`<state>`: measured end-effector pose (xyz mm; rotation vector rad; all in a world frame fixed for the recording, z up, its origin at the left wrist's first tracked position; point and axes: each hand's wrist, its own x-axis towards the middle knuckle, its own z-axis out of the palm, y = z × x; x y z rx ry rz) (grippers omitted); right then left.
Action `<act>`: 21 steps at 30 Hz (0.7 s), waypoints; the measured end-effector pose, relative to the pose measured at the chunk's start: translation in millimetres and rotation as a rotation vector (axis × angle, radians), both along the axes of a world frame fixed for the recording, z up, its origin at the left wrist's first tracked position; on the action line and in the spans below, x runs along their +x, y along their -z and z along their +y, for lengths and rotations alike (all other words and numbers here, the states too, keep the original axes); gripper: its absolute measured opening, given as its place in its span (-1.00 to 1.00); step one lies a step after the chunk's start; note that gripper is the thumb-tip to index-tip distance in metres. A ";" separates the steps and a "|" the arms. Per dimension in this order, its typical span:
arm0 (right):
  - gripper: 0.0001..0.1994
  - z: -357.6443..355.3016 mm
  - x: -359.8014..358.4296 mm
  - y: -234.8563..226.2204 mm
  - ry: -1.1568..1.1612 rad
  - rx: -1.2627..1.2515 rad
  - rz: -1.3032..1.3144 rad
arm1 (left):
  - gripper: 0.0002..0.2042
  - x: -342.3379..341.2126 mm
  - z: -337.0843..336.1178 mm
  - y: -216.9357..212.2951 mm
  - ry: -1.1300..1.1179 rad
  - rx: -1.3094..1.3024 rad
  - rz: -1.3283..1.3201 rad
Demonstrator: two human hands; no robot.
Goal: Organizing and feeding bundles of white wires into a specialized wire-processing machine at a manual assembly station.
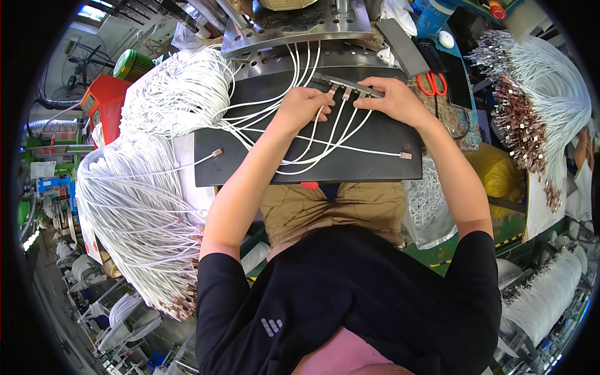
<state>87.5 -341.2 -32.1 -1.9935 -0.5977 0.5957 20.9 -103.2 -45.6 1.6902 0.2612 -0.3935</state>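
A narrow grey metal bar [347, 83] lies slantwise over the black work board [250, 164]. Several white cables with small copper-coloured end connectors [346, 94] sit along its near edge. My left hand [304, 109] is closed in a pinch on a white cable by its connector, at the left part of the bar. My right hand [392, 100] grips the bar's right end, thumb and fingers closed round it. Another cable end [405, 155] lies loose at the board's right, and one more cable connector [217, 152] rests near its left edge. Fingertips of both hands are partly hidden.
Large bundles of white cable [134, 187] are heaped at the left. A perforated metal machine plate [300, 28] stands beyond the board. Orange-handled scissors [432, 84] lie at the right, near a hanging cable bundle [544, 94] and a yellow bag [497, 172].
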 end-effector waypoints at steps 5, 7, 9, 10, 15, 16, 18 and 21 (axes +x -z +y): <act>-0.66 1.1 -4.6 5.7 -0.003 -0.163 -0.500 | -0.73 -10.8 -8.6 -15.6 0.126 0.465 -0.184; -0.67 -0.2 -2.6 9.8 0.007 -0.223 -0.716 | -0.74 -8.7 -10.1 -18.6 0.190 0.688 -0.242; -0.69 1.8 7.5 16.1 0.149 -0.061 -0.722 | -0.72 7.9 -0.9 -9.7 -0.113 0.749 -0.634; -0.68 4.9 12.9 17.3 0.218 0.025 -0.730 | -0.71 19.3 7.0 -6.0 -0.274 0.773 -0.832; -0.69 9.3 30.7 32.8 0.234 0.030 -0.613 | -0.68 92.5 31.4 6.8 -0.409 -0.141 -0.351; -0.68 5.6 31.2 31.7 0.226 -0.028 -0.582 | -0.68 93.1 25.4 -8.7 -0.289 -0.461 -0.014; -0.68 16.3 35.6 21.8 0.176 -0.095 -0.542 | -0.74 95.7 48.2 3.7 -0.080 -0.368 0.015; -0.74 18.4 35.7 17.2 0.156 -0.158 -0.640 | -0.81 90.3 55.1 43.9 -0.079 -0.327 -0.280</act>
